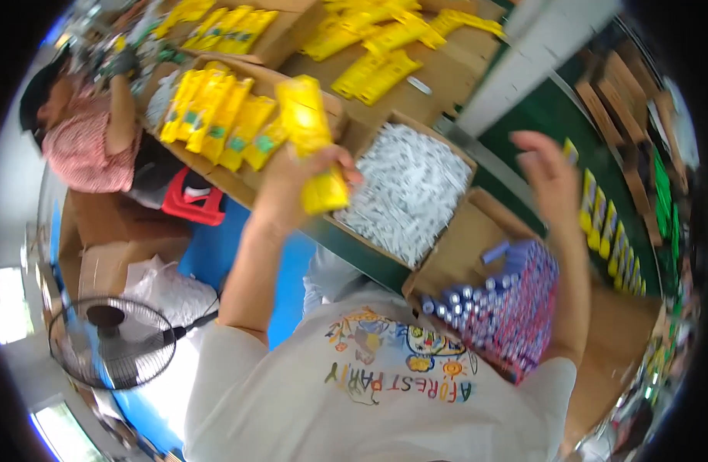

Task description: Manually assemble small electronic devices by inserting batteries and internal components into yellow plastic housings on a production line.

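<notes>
My left hand (301, 171) is closed around a flat yellow packet (301, 112), raised in front of the boxes; the packet sticks out above and below the fingers. On the right, my right hand (550, 169) hangs in the air with its fingers apart and slightly curled, somewhat blurred, holding nothing I can see. Between the hands sits a cardboard box filled with small white strip-like pieces (404, 192). Below my right hand, many small blue-and-purple tubes (508, 312) lie stacked in another carton, close against my right forearm.
Several yellow packets (207, 112) stand in a carton at the left, and more yellow packets (377, 73) lie in a far carton. Yellow packets (600, 223) line a green conveyor (523, 115) at right. A co-worker (92, 150) sits far left. A black fan (111, 343) stands lower left.
</notes>
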Demonstrator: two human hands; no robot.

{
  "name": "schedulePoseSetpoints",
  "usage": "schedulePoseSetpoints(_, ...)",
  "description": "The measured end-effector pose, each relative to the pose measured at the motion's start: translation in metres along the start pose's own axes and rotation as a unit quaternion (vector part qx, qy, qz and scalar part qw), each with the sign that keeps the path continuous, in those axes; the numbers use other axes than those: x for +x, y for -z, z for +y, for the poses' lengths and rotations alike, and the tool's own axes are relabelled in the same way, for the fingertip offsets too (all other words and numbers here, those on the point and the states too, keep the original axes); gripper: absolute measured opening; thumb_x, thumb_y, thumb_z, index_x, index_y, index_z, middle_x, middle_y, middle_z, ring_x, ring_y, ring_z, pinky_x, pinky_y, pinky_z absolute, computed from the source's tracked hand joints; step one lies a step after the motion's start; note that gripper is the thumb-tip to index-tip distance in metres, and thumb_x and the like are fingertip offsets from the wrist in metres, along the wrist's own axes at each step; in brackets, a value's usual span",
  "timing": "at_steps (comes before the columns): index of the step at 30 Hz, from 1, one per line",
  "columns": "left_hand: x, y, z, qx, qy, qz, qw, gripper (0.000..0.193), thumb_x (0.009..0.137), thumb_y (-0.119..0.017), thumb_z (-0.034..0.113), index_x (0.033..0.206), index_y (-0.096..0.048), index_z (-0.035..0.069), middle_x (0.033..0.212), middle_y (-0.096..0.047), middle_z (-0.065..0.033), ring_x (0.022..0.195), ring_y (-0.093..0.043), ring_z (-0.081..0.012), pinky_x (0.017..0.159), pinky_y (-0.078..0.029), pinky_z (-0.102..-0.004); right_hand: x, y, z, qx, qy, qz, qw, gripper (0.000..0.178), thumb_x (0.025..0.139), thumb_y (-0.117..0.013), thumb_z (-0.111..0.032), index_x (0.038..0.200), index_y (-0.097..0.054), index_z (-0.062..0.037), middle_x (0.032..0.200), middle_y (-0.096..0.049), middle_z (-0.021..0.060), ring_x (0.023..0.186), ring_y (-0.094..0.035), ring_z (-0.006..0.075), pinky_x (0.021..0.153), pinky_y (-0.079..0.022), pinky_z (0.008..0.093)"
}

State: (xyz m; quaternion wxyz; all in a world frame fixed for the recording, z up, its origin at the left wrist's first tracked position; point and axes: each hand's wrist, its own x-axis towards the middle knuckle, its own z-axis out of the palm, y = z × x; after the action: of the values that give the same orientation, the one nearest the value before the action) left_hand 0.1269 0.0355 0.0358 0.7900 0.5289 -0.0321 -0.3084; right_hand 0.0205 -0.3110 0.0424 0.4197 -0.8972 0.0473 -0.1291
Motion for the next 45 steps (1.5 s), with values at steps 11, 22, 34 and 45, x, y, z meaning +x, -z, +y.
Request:
schedulePoseSetpoints(11, -0.033, -0.08, -0.084, -0.162, 0.044, -0.175, 0.97, 0.047, 0.083, -0.046, -0.002, 0.127, -0.033, 0.006, 0.099, -0.053, -0.0099, 0.083, -0.059, -0.0214, 0.074, -0.053, -0.0371, -0.091, -0.063, -0.076, 0.371, -0.166, -0.068, 0.911, 0.025, 0.084, -0.062, -0.005, 0.109, -0.061, -0.0049, 0.097, -0.066, 0.0047, 0.079, -0.062, 0.0114, 0.062, -0.048, 0.0223)
schedulePoseSetpoints(22, -0.043, -0.086, -0.111, 0.096, -0.03, -0.193, 0.976, 0.042, 0.096, -0.035, 0.028, 0.13, -0.032, 0.004, 0.102, -0.053, -0.0098, 0.09, -0.055, -0.0153, 0.078, -0.046, -0.0279, -0.11, -0.088, -0.081, 0.192, -0.123, 0.05, 0.972, 0.007, 0.084, -0.066, -0.004, 0.087, -0.062, 0.0014, 0.071, -0.063, 0.0017, 0.059, -0.06, 0.004, 0.049, -0.043, 0.017)
schedulePoseSetpoints(34, -0.031, -0.077, -0.106, 0.056, 0.03, -0.227, 0.972, 0.035, 0.089, -0.038, 0.002, 0.124, -0.035, 0.004, 0.099, -0.056, -0.0112, 0.074, -0.061, -0.0184, 0.064, -0.054, -0.0328, -0.097, -0.033, 0.049, -0.374, 0.097, -0.194, 0.902, 0.021, 0.064, -0.07, -0.008, 0.084, -0.063, -0.0076, 0.08, -0.06, 0.0066, 0.082, -0.061, 0.0274, 0.068, -0.052, 0.0372)
schedulePoseSetpoints(45, -0.043, -0.08, -0.107, 0.106, 0.011, -0.256, 0.961, 0.053, 0.088, -0.034, -0.001, 0.139, -0.022, 0.004, 0.107, -0.052, -0.014, 0.077, -0.063, -0.0181, 0.07, -0.053, -0.0298, -0.1, -0.051, -0.07, -0.332, 0.419, -0.007, 0.845, 0.028, 0.083, -0.059, -0.011, 0.11, -0.064, -0.0052, 0.115, -0.064, 0.0089, 0.113, -0.059, 0.025, 0.095, -0.049, 0.0364)
